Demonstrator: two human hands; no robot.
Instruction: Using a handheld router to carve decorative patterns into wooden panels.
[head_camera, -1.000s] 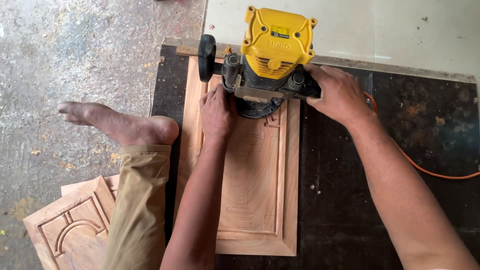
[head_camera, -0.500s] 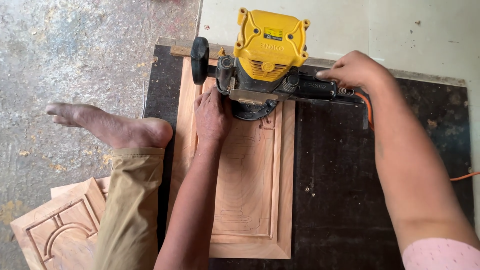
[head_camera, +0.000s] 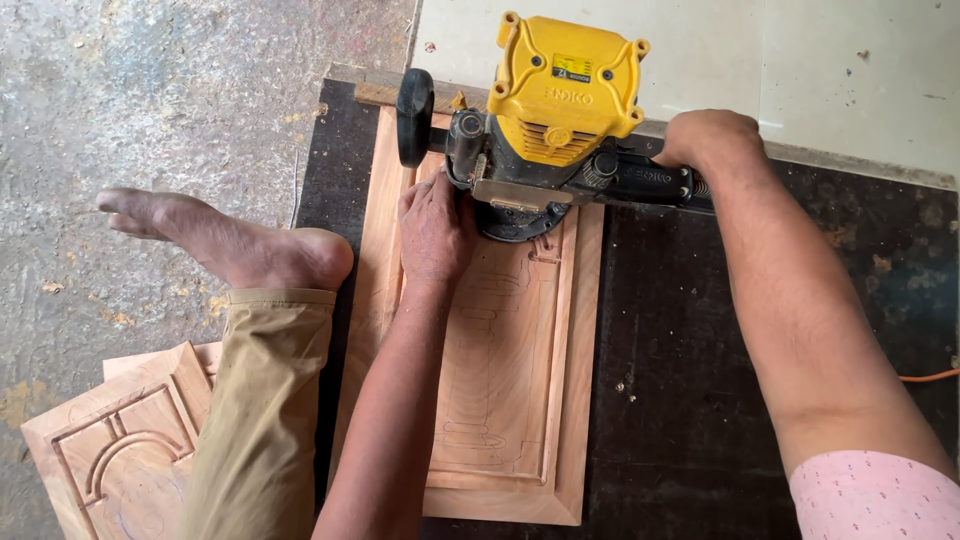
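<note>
Head view, looking straight down. Yellow-and-black router (head_camera: 555, 120) standing upright on the far end of a wooden door panel (head_camera: 500, 380), base pressed to the wood near the panel's top edge. Left hand (head_camera: 435, 230) laid flat on the panel just beside the router's base, fingers together and stretched forward, tips touching the lower left of the machine; not wrapped around anything, simply pressing down. Black round knob handle (head_camera: 415, 117) on the router's left side free, above that hand. Right hand (head_camera: 705, 140) closed around the black side handle (head_camera: 640, 182) on the router's right, fingers curled under and out of sight, knuckles up. Pink sleeve (head_camera: 875, 495) at the lower right corner.

Panel lying lengthwise, away from the person, on a dark board (head_camera: 720, 380), with a raised frame around a recessed field and faint carved outlines in the middle. Pale sheet (head_camera: 800, 70) beyond the board's far edge. Orange cable (head_camera: 930, 377) crossing the board at the right border.

Bare foot (head_camera: 230, 240) on the concrete floor (head_camera: 150, 100) left of the panel, heel touching the board's edge, khaki trouser leg (head_camera: 260, 410) running down from it. Second carved wooden panel (head_camera: 120, 450) with curved grooves at the lower left, partly under the leg.
</note>
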